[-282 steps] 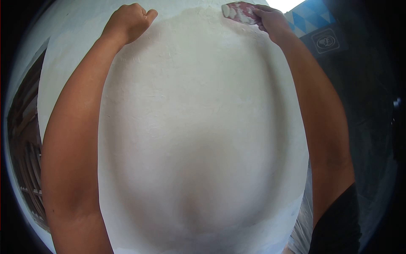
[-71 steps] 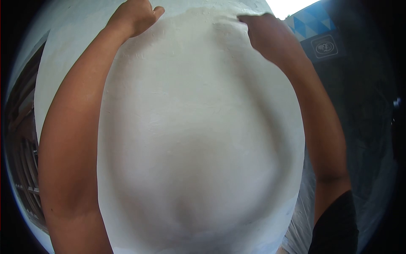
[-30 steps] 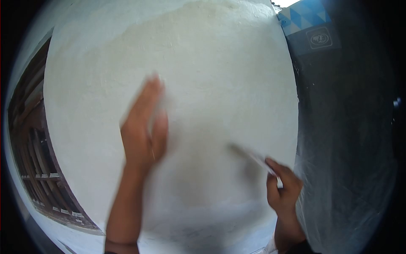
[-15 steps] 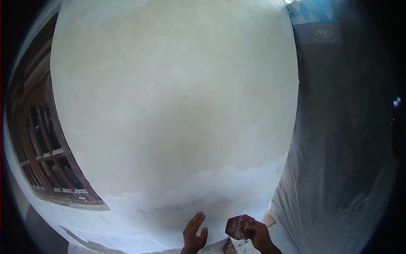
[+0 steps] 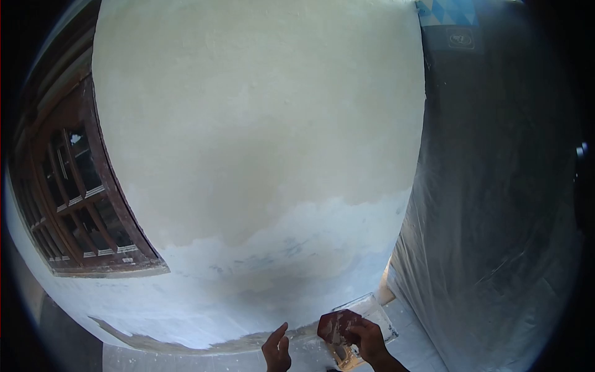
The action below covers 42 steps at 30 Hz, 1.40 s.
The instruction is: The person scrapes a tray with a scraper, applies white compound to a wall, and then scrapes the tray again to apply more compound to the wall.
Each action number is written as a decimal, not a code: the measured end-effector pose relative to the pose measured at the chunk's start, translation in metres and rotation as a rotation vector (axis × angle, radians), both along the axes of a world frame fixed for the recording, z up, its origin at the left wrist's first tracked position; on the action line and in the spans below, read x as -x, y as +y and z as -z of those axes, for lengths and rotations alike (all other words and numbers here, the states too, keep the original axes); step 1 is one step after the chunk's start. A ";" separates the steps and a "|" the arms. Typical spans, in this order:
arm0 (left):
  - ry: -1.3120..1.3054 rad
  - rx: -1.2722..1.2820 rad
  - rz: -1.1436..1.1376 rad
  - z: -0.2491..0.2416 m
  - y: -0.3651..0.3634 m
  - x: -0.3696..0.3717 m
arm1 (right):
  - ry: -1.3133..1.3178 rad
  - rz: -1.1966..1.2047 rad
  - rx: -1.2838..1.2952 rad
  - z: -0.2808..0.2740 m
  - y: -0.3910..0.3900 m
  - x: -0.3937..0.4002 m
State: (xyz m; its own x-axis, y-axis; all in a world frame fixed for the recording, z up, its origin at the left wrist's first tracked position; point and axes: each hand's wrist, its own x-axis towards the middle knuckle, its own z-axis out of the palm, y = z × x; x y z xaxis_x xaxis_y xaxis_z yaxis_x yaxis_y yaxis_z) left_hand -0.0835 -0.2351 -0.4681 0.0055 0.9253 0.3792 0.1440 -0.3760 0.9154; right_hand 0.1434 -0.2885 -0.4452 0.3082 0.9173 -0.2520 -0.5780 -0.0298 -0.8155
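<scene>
In the head view my right hand (image 5: 370, 342) grips a dark red, six-sided flat piece (image 5: 334, 327) smeared with white, thumb across its near side. To its left, my left hand (image 5: 276, 352) is raised with thumb and fingers apart, holding nothing. Both hands are low in the view, in front of the wall (image 5: 260, 161). Its upper part is cream; a rough, uneven edge divides it from the whiter band below.
A brown wooden window (image 5: 87, 204) with bars is set in the wall at left. Clear plastic sheeting (image 5: 483, 204) hangs over something dark at right, with blue-and-white patterned strip (image 5: 449, 12) on top. A white, stained tray-like object (image 5: 377, 308) lies low beyond my right hand.
The view has tilted down, so the wall and window sit higher and more floor shows. My right hand, still holding the red piece, and my left hand have shifted slightly left in view.
</scene>
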 end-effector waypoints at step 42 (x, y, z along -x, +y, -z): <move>-0.371 1.355 -0.017 0.417 0.011 -0.209 | -1.038 -0.160 0.761 0.421 0.030 -0.196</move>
